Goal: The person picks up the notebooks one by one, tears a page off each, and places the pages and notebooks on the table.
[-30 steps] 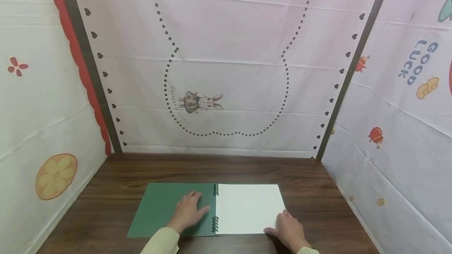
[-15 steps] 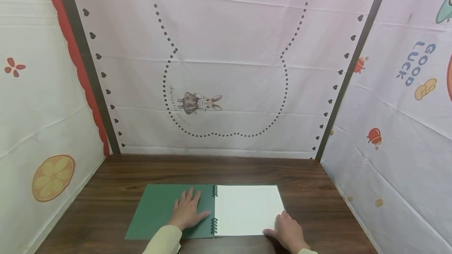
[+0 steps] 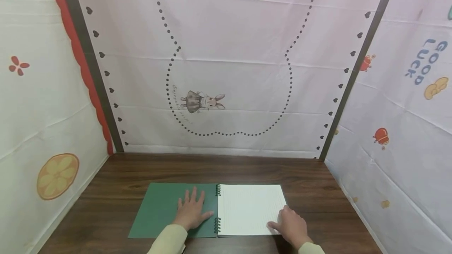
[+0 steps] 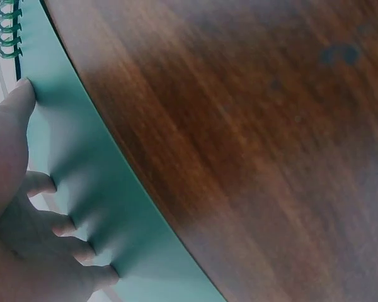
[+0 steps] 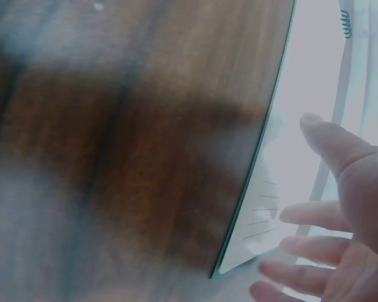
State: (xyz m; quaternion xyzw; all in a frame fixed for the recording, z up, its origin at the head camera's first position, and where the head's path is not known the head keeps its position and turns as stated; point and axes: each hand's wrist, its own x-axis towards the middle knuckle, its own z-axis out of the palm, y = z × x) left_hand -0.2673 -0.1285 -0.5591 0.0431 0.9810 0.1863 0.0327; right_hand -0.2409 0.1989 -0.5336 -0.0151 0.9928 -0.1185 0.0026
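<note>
A spiral-bound notebook (image 3: pixel 247 209) lies open on the wooden table, a white lined page on its right side and a dark green cover (image 3: pixel 159 211) on its left. My left hand (image 3: pixel 191 213) rests on this cover with the fingers spread, its thumb near the spiral rings (image 3: pixel 217 225). In the left wrist view the fingertips (image 4: pixel 66 225) touch the green surface. My right hand (image 3: pixel 292 225) is at the page's lower right edge, thumb over the paper. The right wrist view shows its fingers fairly straight and apart, nothing pinched between them.
The dark wooden table (image 3: pixel 219 167) extends around the notebook. A white cloth (image 3: pixel 233 89) with a rabbit print stands behind it. Printed cloth walls close in the left side (image 3: pixel 21 109) and the right side (image 3: pixel 406 148).
My left hand has gone from loosely bent fingers to lying spread on the green cover. The right hand stays at the page edge, its thumb slightly further over the paper.
</note>
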